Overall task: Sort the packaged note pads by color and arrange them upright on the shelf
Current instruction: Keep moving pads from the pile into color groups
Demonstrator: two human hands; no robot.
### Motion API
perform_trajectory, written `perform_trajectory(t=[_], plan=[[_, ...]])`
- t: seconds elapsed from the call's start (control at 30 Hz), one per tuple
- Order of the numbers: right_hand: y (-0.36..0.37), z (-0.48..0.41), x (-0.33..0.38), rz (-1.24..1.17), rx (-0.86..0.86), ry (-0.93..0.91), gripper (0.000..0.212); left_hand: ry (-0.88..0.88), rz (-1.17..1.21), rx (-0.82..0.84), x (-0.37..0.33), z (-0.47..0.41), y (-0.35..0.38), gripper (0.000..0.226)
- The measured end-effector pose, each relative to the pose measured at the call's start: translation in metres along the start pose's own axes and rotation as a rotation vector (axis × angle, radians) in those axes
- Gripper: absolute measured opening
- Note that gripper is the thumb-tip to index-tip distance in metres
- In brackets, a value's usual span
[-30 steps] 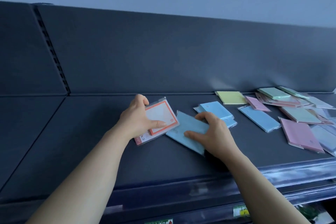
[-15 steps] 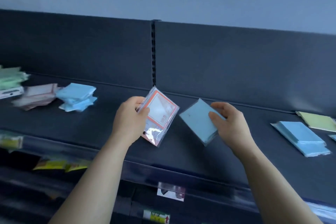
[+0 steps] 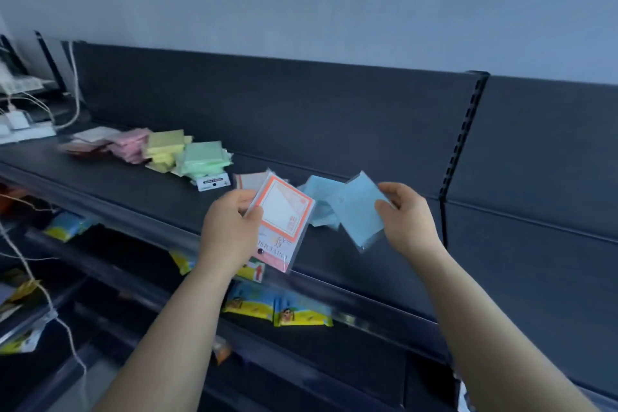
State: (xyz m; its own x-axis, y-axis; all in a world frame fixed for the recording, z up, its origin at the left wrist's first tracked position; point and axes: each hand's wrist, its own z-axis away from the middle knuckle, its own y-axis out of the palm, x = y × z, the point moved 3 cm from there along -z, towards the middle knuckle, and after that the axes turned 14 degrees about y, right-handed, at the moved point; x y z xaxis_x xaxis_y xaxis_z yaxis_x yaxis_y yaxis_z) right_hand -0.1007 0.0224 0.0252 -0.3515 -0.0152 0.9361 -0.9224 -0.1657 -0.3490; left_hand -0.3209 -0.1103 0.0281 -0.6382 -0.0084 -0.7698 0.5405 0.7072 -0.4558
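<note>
My left hand [image 3: 230, 231] grips an orange-bordered white note pad [image 3: 284, 214] in clear wrap, held above the dark shelf [image 3: 133, 184]. My right hand [image 3: 406, 217] pinches a light blue packaged pad [image 3: 359, 211] by its right edge, tilted in the air. Behind both pads lie a blue pile [image 3: 317, 194] and an orange-bordered pad [image 3: 250, 181] flat on the shelf. Further left sit stacks of green pads [image 3: 204, 157], yellow pads [image 3: 165, 145], pink pads [image 3: 132, 144] and a blurred whitish pile [image 3: 90, 140].
A slotted upright post [image 3: 461, 144] divides the shelf's back panel at the right. Yellow snack packets [image 3: 277, 308] hang on the lower shelf. White cables and a power strip [image 3: 20, 124] sit at the far left end.
The view has swung left along the shelf, bringing the sorted colour stacks into sight. Both hands carried their pads leftward, now over the blue pile.
</note>
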Motion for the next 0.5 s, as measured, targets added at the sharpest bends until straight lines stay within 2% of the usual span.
perform_trajectory(t=[0.3, 0.43, 0.5], plan=[[0.070, -0.039, 0.032, 0.120, -0.077, 0.015, 0.033, -0.044, -0.026, 0.042, 0.044, -0.048, -0.036, 0.030], [0.077, -0.061, 0.032, 0.316, -0.126, -0.004, 0.013, -0.080, -0.030, 0.017, 0.058, -0.065, -0.032, 0.032], [0.080, -0.068, 0.028, 0.460, -0.106, -0.014, 0.011, -0.104, -0.020, 0.014, 0.064, -0.072, -0.028, 0.028]])
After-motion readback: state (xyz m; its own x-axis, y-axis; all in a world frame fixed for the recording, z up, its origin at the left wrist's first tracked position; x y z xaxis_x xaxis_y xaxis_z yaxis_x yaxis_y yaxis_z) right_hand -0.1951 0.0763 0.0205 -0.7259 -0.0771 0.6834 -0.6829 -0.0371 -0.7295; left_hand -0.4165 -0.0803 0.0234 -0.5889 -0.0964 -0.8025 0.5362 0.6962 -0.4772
